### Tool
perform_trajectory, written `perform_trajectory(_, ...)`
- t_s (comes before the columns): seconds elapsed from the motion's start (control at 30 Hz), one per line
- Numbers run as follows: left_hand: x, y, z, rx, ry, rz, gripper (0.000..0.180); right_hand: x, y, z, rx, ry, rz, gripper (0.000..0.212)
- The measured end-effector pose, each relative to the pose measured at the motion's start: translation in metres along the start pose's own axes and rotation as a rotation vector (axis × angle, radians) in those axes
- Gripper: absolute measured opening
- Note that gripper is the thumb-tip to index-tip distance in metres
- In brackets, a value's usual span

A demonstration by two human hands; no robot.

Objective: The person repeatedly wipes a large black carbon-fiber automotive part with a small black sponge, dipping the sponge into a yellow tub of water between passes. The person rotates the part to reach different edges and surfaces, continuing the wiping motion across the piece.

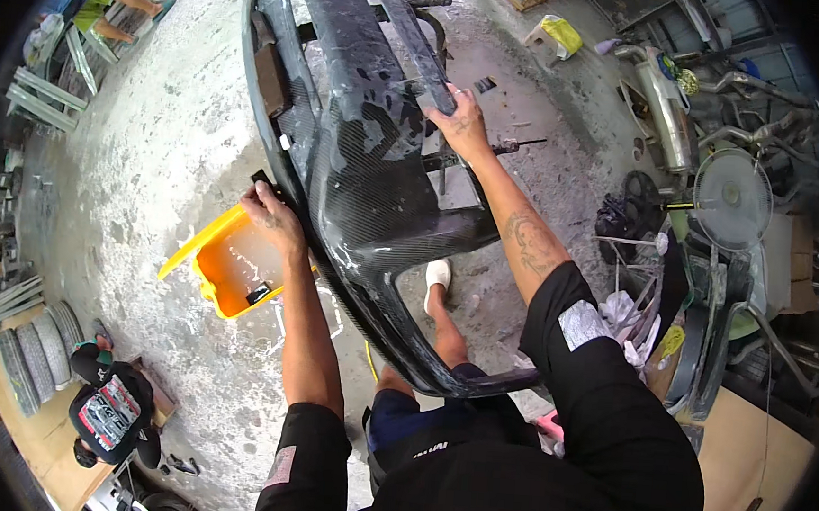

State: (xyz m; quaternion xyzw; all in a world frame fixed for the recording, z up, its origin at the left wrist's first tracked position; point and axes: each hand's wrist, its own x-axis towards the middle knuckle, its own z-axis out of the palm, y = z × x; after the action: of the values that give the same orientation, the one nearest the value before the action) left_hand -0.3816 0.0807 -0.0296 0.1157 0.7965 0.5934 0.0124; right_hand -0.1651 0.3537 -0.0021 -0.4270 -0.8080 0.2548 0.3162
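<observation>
A glossy black car bumper (361, 195) with a carbon-fibre weave and pale wet smears stands tilted in front of me. My right hand (461, 126) is closed around the end of a slat on its far right part. At the bumper's left edge, my left hand (276, 221) pinches a small flat black piece (261, 179), perhaps sandpaper; the fingers partly cover it. Below that hand stands a yellow-orange tub (206, 284) with cloudy water in it. Another small black piece (258, 292) lies inside the tub, near its rim.
A round fan (733, 197) and metal exhaust parts (665, 107) crowd the right side. A person in a black shirt (114, 410) is beside a wooden board with tyres (42, 344) at lower left. Another person (104, 6) is at upper left. A yellow-topped block (560, 36) sits beyond the bumper.
</observation>
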Motion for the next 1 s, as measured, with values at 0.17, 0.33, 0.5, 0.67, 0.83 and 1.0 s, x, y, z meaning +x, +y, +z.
perform_trajectory(0.17,-0.02,0.009,0.004,-0.013,-0.004,0.004,0.035,-0.003,-0.002,-0.023,0.096,0.088,-0.086,0.058)
perform_trajectory(0.33,-0.015,-0.004,0.003,-0.038,0.009,-0.035,0.036,-0.008,0.01,-0.001,0.114,0.104,-0.072,0.056)
perform_trajectory(0.5,-0.018,0.0,-0.017,-0.155,0.023,-0.077,0.029,0.011,-0.038,0.007,-0.013,0.153,-0.381,0.048)
perform_trajectory(0.67,-0.043,-0.094,-0.083,0.022,-0.04,-0.195,0.025,0.037,-0.054,0.037,-0.054,-0.024,-0.41,0.038)
perform_trajectory(0.83,-0.011,-0.278,-0.065,0.413,-0.269,-0.124,0.027,0.038,-0.034,0.04,-0.044,-0.013,-0.409,0.043)
perform_trajectory(1.0,0.033,-0.466,-0.058,0.818,-0.551,-0.137,0.033,0.024,-0.042,0.057,0.091,-0.067,-0.39,0.048)
